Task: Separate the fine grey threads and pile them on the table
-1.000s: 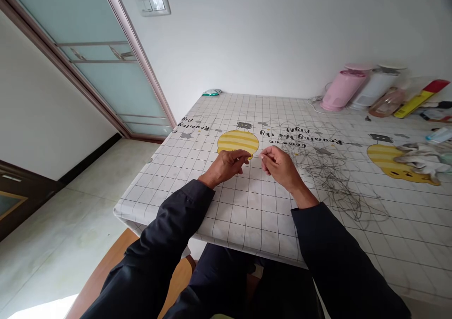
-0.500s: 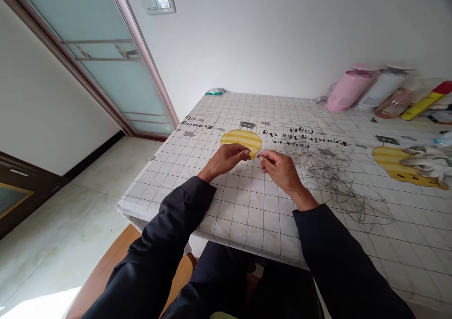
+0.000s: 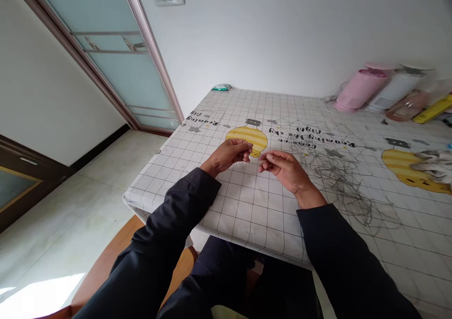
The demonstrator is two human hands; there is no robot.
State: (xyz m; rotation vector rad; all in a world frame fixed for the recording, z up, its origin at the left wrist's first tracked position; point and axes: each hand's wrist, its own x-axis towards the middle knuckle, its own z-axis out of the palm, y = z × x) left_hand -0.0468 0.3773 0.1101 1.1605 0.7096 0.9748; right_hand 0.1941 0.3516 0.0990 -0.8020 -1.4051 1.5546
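My left hand [image 3: 236, 153] is raised over the tablecloth, thumb and fingertips pressed together in a pinch. Facing it, a small gap away, my right hand [image 3: 280, 167] pinches with thumb and forefinger while the other fingers curl. Whatever lies between the fingertips of either hand is too fine to make out. To the right of my right hand a loose tangle of thin dark thread [image 3: 348, 192] spreads over the cloth, with faint strands reaching toward the back. A printed yellow striped balloon [image 3: 243, 134] shows on the cloth just behind my hands.
The checked tablecloth [image 3: 240, 215] covers a table against the wall. At the back right stand a pink cylinder [image 3: 360, 90], a white cylinder [image 3: 395, 90], a clear bottle [image 3: 406, 106] and a yellow item [image 3: 434, 109]. Crumpled cloth [image 3: 434, 166] lies at the right. A green-and-white packet [image 3: 221, 87] sits at the far corner.
Both hands stay close together in pinches; the right hand's fingers have loosened and turned slightly. The view has shifted a little, so the scene sits further right.
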